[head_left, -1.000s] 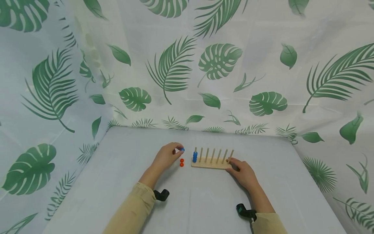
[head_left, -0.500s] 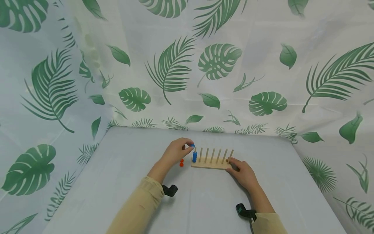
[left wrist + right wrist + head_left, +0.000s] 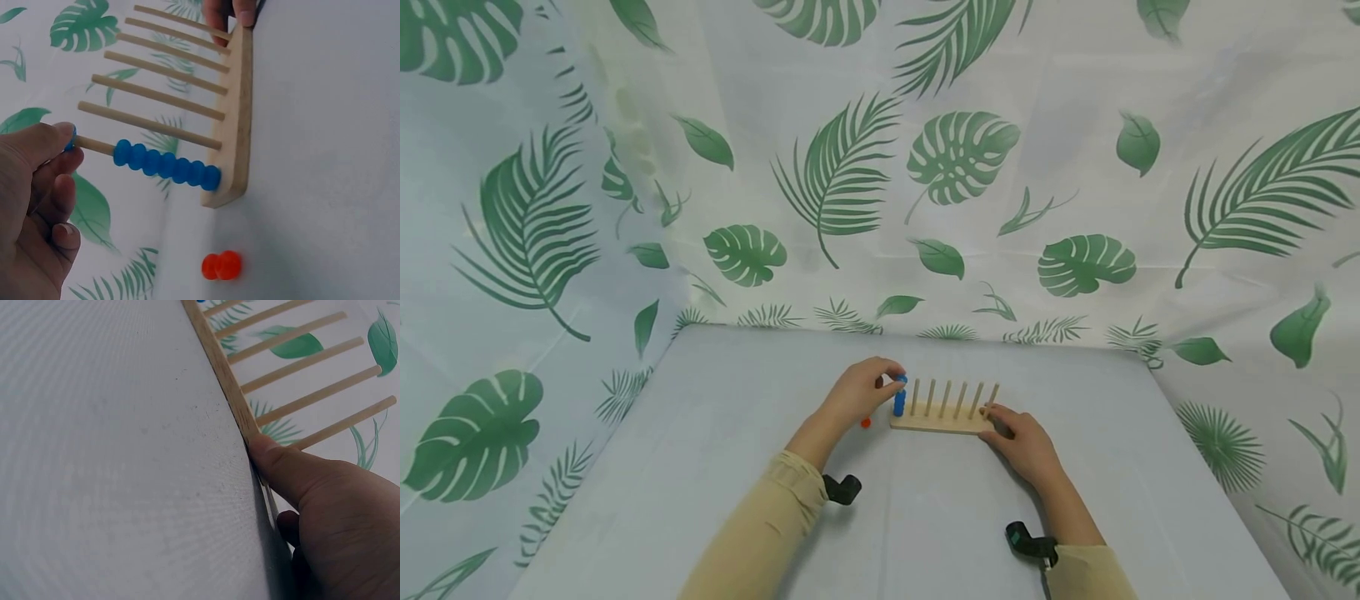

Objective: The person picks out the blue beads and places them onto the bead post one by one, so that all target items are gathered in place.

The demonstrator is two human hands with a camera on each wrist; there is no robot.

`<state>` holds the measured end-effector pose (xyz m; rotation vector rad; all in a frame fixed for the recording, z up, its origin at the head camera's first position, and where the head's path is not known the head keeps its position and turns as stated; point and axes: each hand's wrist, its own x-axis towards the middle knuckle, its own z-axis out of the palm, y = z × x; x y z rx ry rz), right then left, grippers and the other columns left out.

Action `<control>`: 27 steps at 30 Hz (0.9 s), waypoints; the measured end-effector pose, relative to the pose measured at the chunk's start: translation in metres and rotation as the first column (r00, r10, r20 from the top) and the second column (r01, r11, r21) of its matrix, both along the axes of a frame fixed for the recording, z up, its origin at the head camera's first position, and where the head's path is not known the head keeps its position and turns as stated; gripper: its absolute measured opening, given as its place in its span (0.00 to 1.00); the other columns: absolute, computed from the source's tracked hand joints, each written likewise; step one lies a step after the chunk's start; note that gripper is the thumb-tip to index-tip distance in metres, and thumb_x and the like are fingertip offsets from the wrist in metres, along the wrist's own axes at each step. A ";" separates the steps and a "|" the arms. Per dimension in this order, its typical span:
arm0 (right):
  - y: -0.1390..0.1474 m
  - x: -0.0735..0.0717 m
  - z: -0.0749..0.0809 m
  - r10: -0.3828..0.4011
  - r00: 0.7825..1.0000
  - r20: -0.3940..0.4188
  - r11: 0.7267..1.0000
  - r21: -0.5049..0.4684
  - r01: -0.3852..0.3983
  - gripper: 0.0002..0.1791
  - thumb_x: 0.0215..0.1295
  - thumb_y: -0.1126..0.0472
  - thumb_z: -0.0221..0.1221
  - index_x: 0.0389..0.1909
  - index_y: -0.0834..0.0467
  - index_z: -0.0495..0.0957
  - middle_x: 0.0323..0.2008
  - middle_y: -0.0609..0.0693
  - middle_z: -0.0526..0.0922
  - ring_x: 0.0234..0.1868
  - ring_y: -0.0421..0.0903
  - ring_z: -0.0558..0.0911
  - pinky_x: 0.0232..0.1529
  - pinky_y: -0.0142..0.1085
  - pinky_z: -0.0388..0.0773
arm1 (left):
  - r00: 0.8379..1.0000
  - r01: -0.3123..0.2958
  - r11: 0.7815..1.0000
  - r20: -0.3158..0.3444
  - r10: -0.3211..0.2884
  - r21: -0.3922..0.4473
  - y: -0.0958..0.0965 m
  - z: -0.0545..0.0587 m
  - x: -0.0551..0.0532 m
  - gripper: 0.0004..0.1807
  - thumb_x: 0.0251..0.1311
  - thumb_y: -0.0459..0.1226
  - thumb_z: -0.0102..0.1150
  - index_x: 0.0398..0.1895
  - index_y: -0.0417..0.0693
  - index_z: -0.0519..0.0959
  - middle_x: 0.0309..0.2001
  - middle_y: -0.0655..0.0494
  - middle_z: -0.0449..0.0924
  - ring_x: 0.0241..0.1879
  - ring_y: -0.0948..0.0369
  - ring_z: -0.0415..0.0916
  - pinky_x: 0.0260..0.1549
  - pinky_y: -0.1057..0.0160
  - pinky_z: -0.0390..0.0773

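Note:
My left hand (image 3: 853, 395) pinches a blue bead (image 3: 70, 144) between thumb and finger, at the tip of the leftmost peg on a wooden peg rack (image 3: 936, 424). The fingers cover most of this bead. Lower on the same peg, a stack of blue beads (image 3: 166, 165) reaches down to the base, with a stretch of bare peg above it. My right hand (image 3: 1026, 443) grips the far right end of the base, thumb on the front edge. The other pegs (image 3: 325, 394) carry no beads.
Two orange-red beads (image 3: 229, 265) sit on the white table (image 3: 940, 517) just left of the rack; in the head view my left hand partly hides them. Leaf-printed curtains (image 3: 850, 283) stand behind the table and at its sides.
My left hand has carried the blue bead rightward from beside the rack to the top of the leftmost peg. The right hand and the rack have stayed in place.

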<state>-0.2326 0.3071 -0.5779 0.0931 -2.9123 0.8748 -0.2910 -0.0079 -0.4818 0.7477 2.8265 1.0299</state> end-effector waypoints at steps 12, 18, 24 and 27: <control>-0.001 0.000 0.000 -0.010 1.000 -0.002 1.000 0.001 0.010 0.31 0.63 0.45 0.65 0.64 0.54 0.75 0.61 0.57 0.79 0.51 0.56 0.79 0.54 0.56 0.74 | 0.997 -0.016 0.999 0.071 0.013 0.042 -0.001 -0.020 -0.001 0.15 0.68 0.48 0.58 0.55 0.57 0.80 0.49 0.62 0.80 0.28 0.65 0.71 0.26 0.67 0.74; -0.001 0.000 0.000 0.000 1.000 -0.012 1.000 0.004 0.000 0.31 0.63 0.45 0.64 0.64 0.55 0.76 0.62 0.57 0.78 0.51 0.57 0.79 0.54 0.57 0.74 | 0.996 -0.015 0.995 0.090 0.006 0.101 -0.003 -0.025 0.001 0.15 0.68 0.47 0.59 0.55 0.57 0.80 0.48 0.61 0.79 0.21 0.65 0.69 0.17 0.65 0.74; 0.001 -0.001 -0.001 -0.002 0.999 -0.034 1.000 0.019 0.003 0.30 0.63 0.46 0.65 0.64 0.55 0.76 0.61 0.58 0.79 0.51 0.58 0.79 0.54 0.57 0.73 | 0.999 -0.042 0.996 0.008 0.042 0.080 -0.008 -0.027 0.005 0.15 0.69 0.47 0.57 0.56 0.58 0.80 0.50 0.60 0.80 0.34 0.64 0.72 0.30 0.65 0.75; 0.001 -0.001 0.000 -0.002 0.999 -0.052 1.000 0.026 0.003 0.30 0.63 0.47 0.65 0.63 0.55 0.76 0.60 0.59 0.79 0.50 0.58 0.79 0.53 0.57 0.74 | 0.996 -0.064 0.997 -0.054 0.066 0.044 -0.015 -0.032 0.008 0.15 0.70 0.47 0.56 0.55 0.56 0.82 0.53 0.58 0.80 0.44 0.59 0.77 0.43 0.59 0.78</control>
